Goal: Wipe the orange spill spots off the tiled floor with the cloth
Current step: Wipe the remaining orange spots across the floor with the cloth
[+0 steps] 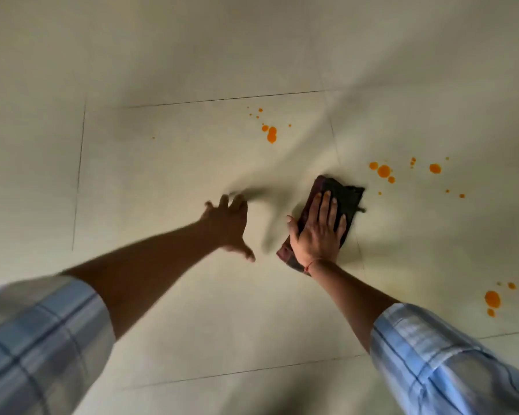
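- One dark cloth (342,199), folded into a rough oblong, lies flat on the pale tiled floor (162,163), just right of the picture's middle, across a grout line.
- Its long axis runs from the near end by the wrist to the far end, leaning a little to the right. The far right corner points towards the nearest orange spots.
- Two hands are in view, each on a bare forearm with a rolled blue checked sleeve.
- The right hand (319,232) presses palm-down on the cloth's near half. Its fingers are straight and slightly apart along the cloth's length, and the thumb is splayed out to the left past the cloth's edge. A thin red thread (310,264) circles the wrist.
- The left hand (226,223) is left of the cloth and apart from it, palm down, fingers and thumb spread wide and holding nothing. It is blurred, so I cannot tell whether it touches the floor.
- The orange spots fall into three loose groups: a far group (271,134) beyond the cloth, a right group (384,171) just beside the cloth's far end, and a near group (492,298) well apart at the right edge.
- One tiny lone speck (153,138) sits far left of the far group.
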Demonstrator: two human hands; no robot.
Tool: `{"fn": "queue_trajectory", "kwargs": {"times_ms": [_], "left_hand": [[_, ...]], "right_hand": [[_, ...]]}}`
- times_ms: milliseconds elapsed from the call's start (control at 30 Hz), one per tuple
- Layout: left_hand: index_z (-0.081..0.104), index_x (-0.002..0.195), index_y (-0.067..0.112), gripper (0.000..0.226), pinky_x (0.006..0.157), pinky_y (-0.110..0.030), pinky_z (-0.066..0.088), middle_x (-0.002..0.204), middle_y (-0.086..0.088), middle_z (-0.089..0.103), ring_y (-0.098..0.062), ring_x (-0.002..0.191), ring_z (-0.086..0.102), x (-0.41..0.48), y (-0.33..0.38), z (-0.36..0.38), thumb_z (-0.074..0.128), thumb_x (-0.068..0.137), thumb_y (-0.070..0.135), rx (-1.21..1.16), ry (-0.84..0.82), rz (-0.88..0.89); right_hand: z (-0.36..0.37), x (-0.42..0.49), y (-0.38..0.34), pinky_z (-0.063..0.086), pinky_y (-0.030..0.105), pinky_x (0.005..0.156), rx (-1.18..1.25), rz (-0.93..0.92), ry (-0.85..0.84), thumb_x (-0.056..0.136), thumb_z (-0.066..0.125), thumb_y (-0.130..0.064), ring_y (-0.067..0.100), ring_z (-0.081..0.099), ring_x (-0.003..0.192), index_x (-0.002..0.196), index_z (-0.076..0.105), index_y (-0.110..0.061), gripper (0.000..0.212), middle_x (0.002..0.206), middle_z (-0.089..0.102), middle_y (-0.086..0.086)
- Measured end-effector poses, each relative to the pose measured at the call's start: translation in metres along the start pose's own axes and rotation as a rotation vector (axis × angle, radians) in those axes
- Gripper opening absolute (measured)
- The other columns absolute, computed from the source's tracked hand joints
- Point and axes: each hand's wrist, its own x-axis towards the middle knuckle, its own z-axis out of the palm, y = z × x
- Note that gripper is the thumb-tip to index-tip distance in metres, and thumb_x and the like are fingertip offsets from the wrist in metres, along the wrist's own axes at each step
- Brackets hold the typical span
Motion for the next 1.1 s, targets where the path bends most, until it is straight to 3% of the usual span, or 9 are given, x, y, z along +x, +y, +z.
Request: {"fn": "queue_trajectory", "kwargs": {"times_ms": [133, 267, 433, 633, 767, 867, 933, 1033, 1100], "left_hand": [[0.001, 0.152, 0.01, 0.132, 0.113, -0.056, 0.016, 0.161, -0.004, -0.004, -0.035, 0.147, 0.002, 0.043, -0.033, -0.013, 0.049, 0.058, 0.09, -0.005, 0.158, -0.007], [0.007, 0.153, 0.012, 0.123, 0.115, -0.053, 0.013, 0.161, -0.002, 0.005, -0.032, 0.146, 0.004, 0.077, -0.061, 0.003, 0.028, 0.063, 0.093, -0.1, 0.374, 0.036], [0.021, 0.151, 0.009, 0.101, 0.118, -0.046, 0.01, 0.16, -0.008, 0.02, -0.027, 0.147, 0.014, 0.076, -0.095, 0.016, 0.025, 0.08, 0.08, -0.247, 0.562, 0.054], [0.03, 0.147, 0.005, 0.082, 0.118, -0.044, 0.015, 0.153, -0.01, 0.033, -0.027, 0.142, 0.027, 0.093, -0.131, 0.022, 0.028, 0.091, 0.065, -0.222, 0.64, -0.028], [0.033, 0.146, 0.003, 0.065, 0.117, -0.046, 0.017, 0.152, -0.014, 0.035, -0.03, 0.141, 0.029, 0.091, -0.131, 0.018, 0.031, 0.094, 0.042, -0.258, 0.654, 0.005], [0.032, 0.147, 0.001, 0.061, 0.117, -0.048, 0.018, 0.153, -0.015, 0.034, -0.03, 0.142, 0.028, 0.087, -0.131, 0.015, 0.028, 0.093, 0.03, -0.285, 0.632, 0.016], [0.034, 0.145, 0.0, 0.059, 0.117, -0.048, 0.018, 0.152, -0.015, 0.036, -0.031, 0.142, 0.029, 0.088, -0.13, 0.017, 0.03, 0.092, 0.026, -0.283, 0.636, 0.027], [0.038, 0.142, -0.001, 0.057, 0.116, -0.047, 0.019, 0.149, -0.015, 0.039, -0.031, 0.14, 0.031, 0.09, -0.133, 0.021, 0.034, 0.09, 0.021, -0.286, 0.659, 0.026], [0.038, 0.142, -0.002, 0.058, 0.115, -0.049, 0.021, 0.148, -0.016, 0.041, -0.032, 0.139, 0.033, 0.091, -0.133, 0.02, 0.035, 0.089, 0.021, -0.289, 0.661, 0.032]], "right_hand": [[0.002, 0.037, 0.001, 0.013, 0.052, 0.117, -0.058, -0.144, 0.013, 0.089, 0.018, -0.069, 0.026, 0.015, 0.148, 0.153, 0.018, -0.013, 0.085, 0.162, 0.017, 0.008], [0.007, 0.081, -0.037, 0.011, 0.051, 0.118, -0.044, -0.098, 0.072, 0.09, 0.024, -0.065, 0.025, 0.012, 0.149, 0.154, 0.016, -0.012, 0.083, 0.163, 0.013, 0.008], [0.016, 0.006, -0.008, 0.018, 0.048, 0.118, -0.098, -0.454, 0.009, 0.093, 0.024, -0.062, 0.023, 0.02, 0.148, 0.154, 0.021, -0.017, 0.075, 0.162, 0.017, 0.004], [-0.014, 0.195, -0.07, 0.013, 0.05, 0.118, -0.019, -0.028, 0.07, 0.093, 0.026, -0.061, 0.024, 0.014, 0.149, 0.154, 0.016, -0.014, 0.078, 0.162, 0.016, 0.008], [0.001, 0.189, -0.14, 0.012, 0.048, 0.119, -0.119, -0.428, 0.001, 0.091, 0.026, -0.06, 0.024, 0.015, 0.149, 0.154, 0.016, -0.015, 0.078, 0.163, 0.014, 0.006], [0.006, 0.127, -0.091, 0.017, 0.045, 0.118, -0.177, -0.707, -0.057, 0.09, 0.034, -0.055, 0.023, 0.022, 0.147, 0.153, 0.021, -0.018, 0.074, 0.161, 0.022, 0.005], [-0.002, 0.148, -0.061, 0.016, 0.043, 0.116, -0.164, -0.609, 0.004, 0.09, 0.033, -0.053, 0.023, 0.024, 0.147, 0.153, 0.023, -0.019, 0.072, 0.161, 0.023, 0.004], [-0.015, 0.215, -0.109, 0.011, 0.042, 0.119, -0.13, -0.272, 0.054, 0.095, 0.028, -0.055, 0.021, 0.016, 0.149, 0.155, 0.016, -0.018, 0.071, 0.163, 0.015, 0.003], [-0.005, 0.216, -0.159, 0.01, 0.043, 0.12, -0.134, -0.368, 0.039, 0.096, 0.03, -0.054, 0.021, 0.013, 0.15, 0.155, 0.016, -0.018, 0.07, 0.163, 0.013, 0.003]]}}
